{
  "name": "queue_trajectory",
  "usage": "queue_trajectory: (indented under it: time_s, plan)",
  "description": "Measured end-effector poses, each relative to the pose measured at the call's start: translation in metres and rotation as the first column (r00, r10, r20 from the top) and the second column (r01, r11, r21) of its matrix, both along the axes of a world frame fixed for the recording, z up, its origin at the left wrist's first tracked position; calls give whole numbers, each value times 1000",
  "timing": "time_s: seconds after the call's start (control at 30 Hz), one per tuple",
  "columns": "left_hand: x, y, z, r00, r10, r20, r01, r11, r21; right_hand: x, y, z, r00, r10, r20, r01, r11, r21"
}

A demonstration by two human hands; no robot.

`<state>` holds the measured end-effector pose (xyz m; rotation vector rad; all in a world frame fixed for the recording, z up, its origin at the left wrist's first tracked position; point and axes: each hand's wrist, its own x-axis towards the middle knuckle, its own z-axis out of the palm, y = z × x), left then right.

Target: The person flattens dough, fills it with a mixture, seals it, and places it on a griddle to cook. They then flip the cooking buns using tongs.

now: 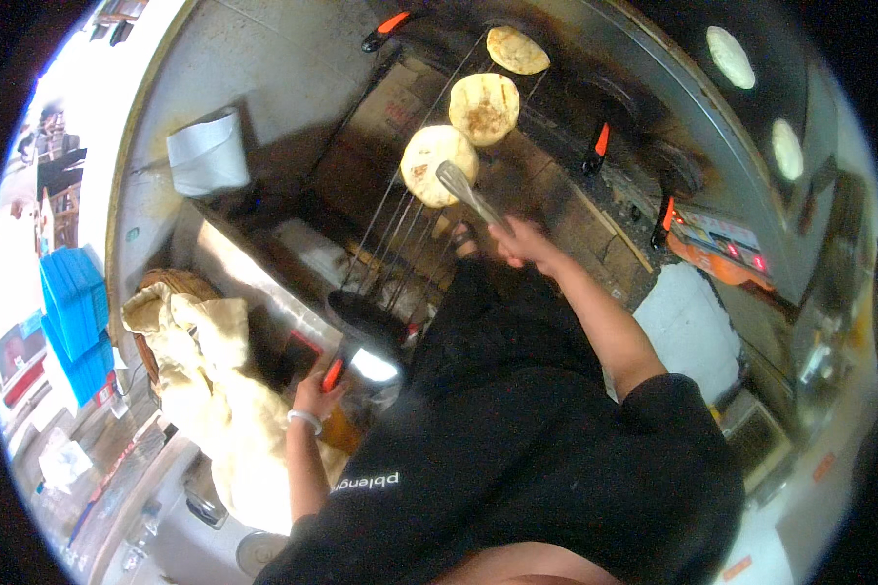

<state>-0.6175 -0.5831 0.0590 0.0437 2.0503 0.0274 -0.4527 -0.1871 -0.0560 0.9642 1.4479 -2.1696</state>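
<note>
Three round flatbreads lie in a row along a long wire rack (391,227): a pale one (433,157) nearest me, a browned one (484,110) behind it, and another (518,51) at the far end. My right hand (523,245) is closed on metal tongs (475,201), whose tip lies over the nearest flatbread; whether they pinch it I cannot tell. Low at the left, my left hand (319,395) grips the orange-and-black handle (333,374) of what looks like a dark round pan (366,314).
More orange-and-black handles (598,150) stick out along the dark metal appliance, near a lit control panel (724,241). Two pale dough rounds (730,57) lie at the upper right. A cream cloth (219,387) drapes over a wicker basket (146,351) at the left, by blue stacked containers (77,314).
</note>
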Motion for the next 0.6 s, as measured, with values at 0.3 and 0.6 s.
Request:
queue_trajectory:
  time_s: [0.3,0.6]
  plan:
    - [-21,-4,-79,976,-209,-63,217,960,176,51,8,-18,926,-267,266,356,850,-388]
    - [-55,159,-89,991,-134,15,127,962,242,64,142,133,932,-353,-79,359,873,330]
